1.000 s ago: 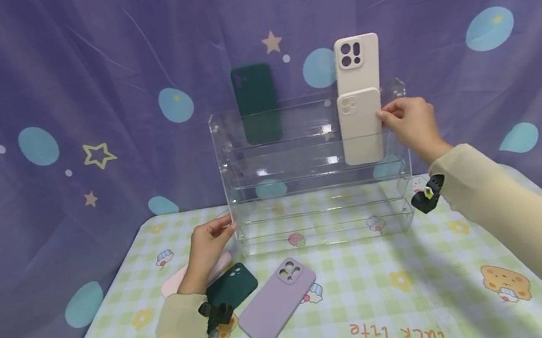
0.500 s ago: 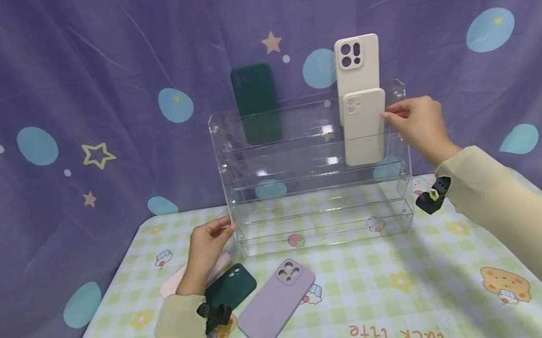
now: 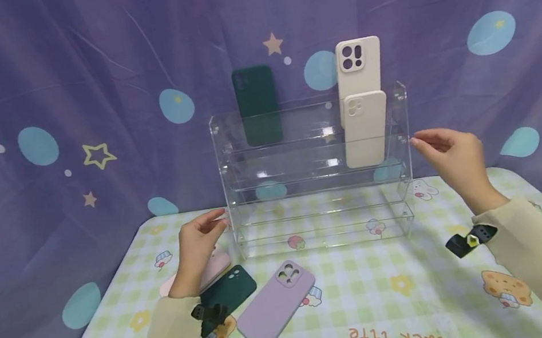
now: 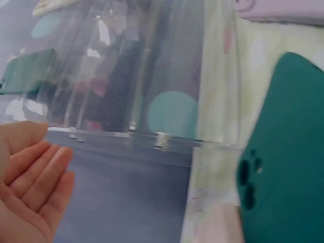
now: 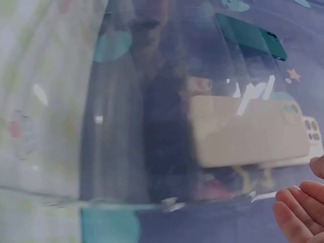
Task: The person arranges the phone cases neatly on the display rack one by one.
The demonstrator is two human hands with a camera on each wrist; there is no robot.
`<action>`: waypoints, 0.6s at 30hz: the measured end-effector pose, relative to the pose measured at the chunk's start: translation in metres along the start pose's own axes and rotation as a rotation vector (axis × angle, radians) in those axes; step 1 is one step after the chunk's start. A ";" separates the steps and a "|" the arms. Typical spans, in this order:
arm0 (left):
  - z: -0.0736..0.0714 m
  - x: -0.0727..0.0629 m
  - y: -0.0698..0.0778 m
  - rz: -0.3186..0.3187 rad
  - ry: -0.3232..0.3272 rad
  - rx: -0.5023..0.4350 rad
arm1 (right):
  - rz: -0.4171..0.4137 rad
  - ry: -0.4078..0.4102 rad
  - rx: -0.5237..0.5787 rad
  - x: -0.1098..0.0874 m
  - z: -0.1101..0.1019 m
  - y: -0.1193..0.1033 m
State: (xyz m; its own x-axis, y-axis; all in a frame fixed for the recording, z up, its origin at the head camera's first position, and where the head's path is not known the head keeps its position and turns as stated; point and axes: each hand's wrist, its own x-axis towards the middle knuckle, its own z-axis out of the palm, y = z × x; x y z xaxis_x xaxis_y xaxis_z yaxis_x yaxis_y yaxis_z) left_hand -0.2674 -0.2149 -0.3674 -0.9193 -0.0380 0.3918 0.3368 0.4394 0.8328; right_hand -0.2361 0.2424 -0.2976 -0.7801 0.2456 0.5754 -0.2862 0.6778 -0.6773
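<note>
In the head view my right hand point(image 3: 459, 163) is in the air just beside the right end of a clear acrylic display rack point(image 3: 295, 158), its fingers relaxed and holding nothing. Left of it, a cream phone case point(image 3: 365, 129) stands on the second tier, overlapping a taller white phone case point(image 3: 370, 71) behind it on the top tier. A green phone case point(image 3: 258, 107) stands at the top left. My left hand point(image 3: 196, 247) is close to the rack's left side panel, with its fingers loosely extended in the left wrist view and nothing between them.
On the checked tablecloth point(image 3: 406, 317) lie a purple phone case point(image 3: 276, 309), a dark green phone case point(image 3: 231, 290) and a pink phone case point(image 3: 215, 264) partly hidden by the left wrist. A purple patterned curtain point(image 3: 104, 54) hangs behind the rack.
The cream case was shifted slightly right, its top tilting right. My right hand has let go of it and moved down and right. My left hand has drawn slightly away from the rack.
</note>
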 end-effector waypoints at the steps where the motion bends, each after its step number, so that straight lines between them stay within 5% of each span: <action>1: -0.001 -0.001 0.004 0.010 0.015 -0.003 | 0.004 0.002 0.002 -0.006 -0.001 0.004; 6: 0.000 -0.006 0.022 0.070 0.037 -0.040 | 0.006 -0.002 0.012 -0.029 0.004 0.024; 12: 0.018 -0.019 0.039 0.141 -0.093 -0.070 | 0.027 -0.046 0.036 -0.051 0.015 0.041; 18: 0.042 -0.034 0.038 0.079 -0.252 -0.123 | 0.079 -0.101 0.044 -0.064 0.025 0.058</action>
State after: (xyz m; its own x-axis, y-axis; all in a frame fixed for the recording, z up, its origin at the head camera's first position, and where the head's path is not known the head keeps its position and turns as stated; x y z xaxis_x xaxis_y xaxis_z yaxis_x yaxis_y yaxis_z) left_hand -0.2318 -0.1595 -0.3657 -0.9055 0.2233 0.3609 0.4178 0.3191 0.8506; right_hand -0.2165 0.2484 -0.3852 -0.8529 0.2244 0.4714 -0.2439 0.6271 -0.7398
